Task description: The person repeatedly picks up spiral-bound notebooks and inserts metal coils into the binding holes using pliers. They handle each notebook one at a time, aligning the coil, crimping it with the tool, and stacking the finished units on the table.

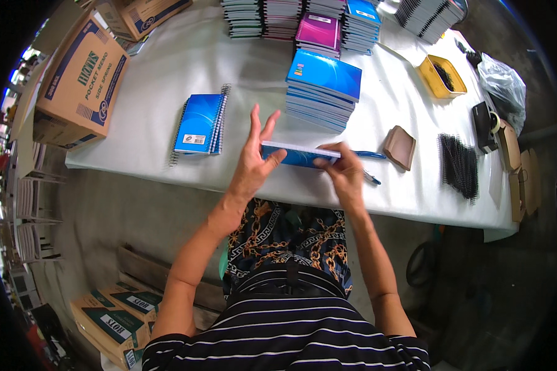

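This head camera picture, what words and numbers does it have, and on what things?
I won't copy words, but print shows here:
Large brown cardboard box: big dark letters, readable.
Low brown-and-green cardboard boxes: big label letters, readable.
Tall blue notebook stack: small colourful letters.
Blue spiral-bound notebooks, purple notebook: white stickers, too small.
Held blue rectangular notebook: nothing readable.

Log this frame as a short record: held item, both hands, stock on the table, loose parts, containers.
Held item: blue notebook
Left grip: thumb on the cover's left end, two fingers extended
Right grip: closed on its right end
Stock: stack of blue notebooks beyond the hands; spiral-bound blue notebooks to the left
Loose parts: black coils, right
Containers: yellow tray holding dark pieces; cardboard box, far left
Surface: white-covered table
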`<state>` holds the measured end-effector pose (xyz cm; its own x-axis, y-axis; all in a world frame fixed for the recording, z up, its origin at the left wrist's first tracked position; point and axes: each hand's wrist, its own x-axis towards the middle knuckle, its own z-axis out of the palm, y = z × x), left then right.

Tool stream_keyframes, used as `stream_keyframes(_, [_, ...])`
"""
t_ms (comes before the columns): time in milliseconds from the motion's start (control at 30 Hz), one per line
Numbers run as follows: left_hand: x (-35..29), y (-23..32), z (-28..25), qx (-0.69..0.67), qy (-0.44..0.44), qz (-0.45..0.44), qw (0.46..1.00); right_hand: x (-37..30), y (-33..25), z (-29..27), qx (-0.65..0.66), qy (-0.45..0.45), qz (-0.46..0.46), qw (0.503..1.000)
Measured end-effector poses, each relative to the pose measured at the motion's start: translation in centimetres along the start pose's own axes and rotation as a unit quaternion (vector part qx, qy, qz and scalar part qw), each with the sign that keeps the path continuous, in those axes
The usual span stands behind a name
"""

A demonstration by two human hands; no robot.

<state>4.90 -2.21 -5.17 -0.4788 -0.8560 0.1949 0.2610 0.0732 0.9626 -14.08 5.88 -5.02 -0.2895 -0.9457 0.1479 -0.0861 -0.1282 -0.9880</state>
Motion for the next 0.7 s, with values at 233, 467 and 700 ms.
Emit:
stream_keyframes(233, [0.2, 3.6, 2.7, 0.392, 0.011, 0.197, 0.899, -0.9, 1.1, 0.3, -0.025, 0.003, 0.0, 1.0])
stream_keyframes(467, [1.4, 2.0, 5.5, 0.659, -0.084, 0.2, 0.72, 2.1, -0.5, -7.7, -0.17, -0.091, -0.103, 0.976])
stream_keyframes(700, [1.4, 2.3, 6.1, 0.655, -0.1, 0.204, 0.72, 8.5, 1.5, -29.8, -0.727, 0.292, 0.103, 0.613])
